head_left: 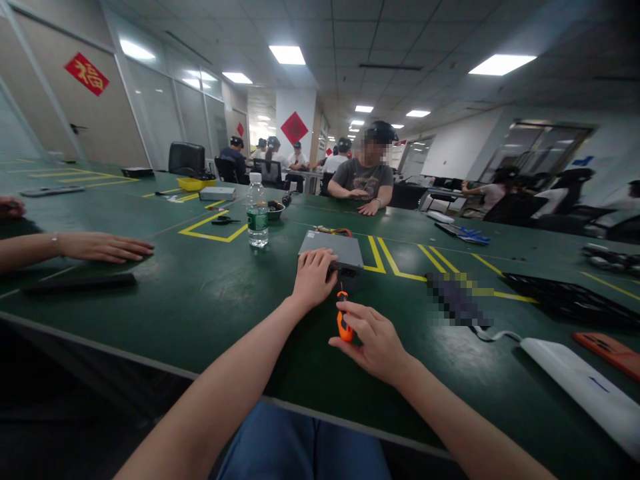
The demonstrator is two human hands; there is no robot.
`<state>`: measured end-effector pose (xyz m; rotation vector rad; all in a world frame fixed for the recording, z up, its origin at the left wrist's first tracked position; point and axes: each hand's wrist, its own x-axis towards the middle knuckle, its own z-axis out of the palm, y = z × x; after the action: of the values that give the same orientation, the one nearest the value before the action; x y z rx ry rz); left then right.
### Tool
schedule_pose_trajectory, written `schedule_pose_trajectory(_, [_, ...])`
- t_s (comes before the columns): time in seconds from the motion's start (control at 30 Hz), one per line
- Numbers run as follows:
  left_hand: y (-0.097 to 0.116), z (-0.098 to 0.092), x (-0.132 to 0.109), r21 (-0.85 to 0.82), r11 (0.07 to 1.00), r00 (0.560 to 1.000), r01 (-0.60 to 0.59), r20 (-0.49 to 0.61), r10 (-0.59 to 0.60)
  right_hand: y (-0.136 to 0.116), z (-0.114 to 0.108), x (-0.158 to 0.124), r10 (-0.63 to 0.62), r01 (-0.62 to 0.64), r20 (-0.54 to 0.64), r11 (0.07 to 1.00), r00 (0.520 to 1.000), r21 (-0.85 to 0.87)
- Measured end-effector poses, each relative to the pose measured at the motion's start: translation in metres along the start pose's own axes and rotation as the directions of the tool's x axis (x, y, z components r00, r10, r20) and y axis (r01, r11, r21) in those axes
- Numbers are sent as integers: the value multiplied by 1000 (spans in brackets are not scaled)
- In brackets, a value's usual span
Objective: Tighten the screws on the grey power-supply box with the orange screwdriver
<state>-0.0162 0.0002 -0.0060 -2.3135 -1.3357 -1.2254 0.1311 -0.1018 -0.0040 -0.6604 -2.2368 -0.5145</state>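
Metal box (350,251): grey, flat and boxy, with coloured wires (333,231) at its far side; it lies mid-surface, just beyond the hands.
Screwdriver (345,328): orange-and-black handle, thin shaft aimed at the box's near side; whether the tip touches, I cannot tell.
Right hand (370,333): grip closed round the handle, thumb against fingers.
Left hand (314,275): laid over the box's near left part; how firmly its grip closes, I cannot tell.
Surface (210,287): dark green, marked with yellow tape (206,237); a clear bottle (257,215) stands left of the box.
Room: office, lit ceiling panels (287,55), a grey-shirted person (369,179) seated at the far side.
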Motion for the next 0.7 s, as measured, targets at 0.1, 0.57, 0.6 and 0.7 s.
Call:
schedule_pose_trajectory(0.1, [0, 0, 0, 3, 1000, 1000, -2, 0, 2, -2, -1, 1, -1, -1, 70, 1000, 998, 30])
schedule_pose_trajectory(0.57, [1, -2, 0, 6, 1000, 1000, 3, 5, -3, -5, 0, 3, -14, 15, 39, 999, 999, -31])
schedule_pose_trajectory(0.6, [1, -2, 0, 7, 1000, 1000, 2, 3, -2, -6, -1, 3, -4, 5, 65, 1000, 998, -21])
schedule_pose_trajectory(0.7, [0, -1, 0, 11, 1000, 1000, 0, 1, 0, -10, -4, 6, -13, 17, 139, 999, 990, -29])
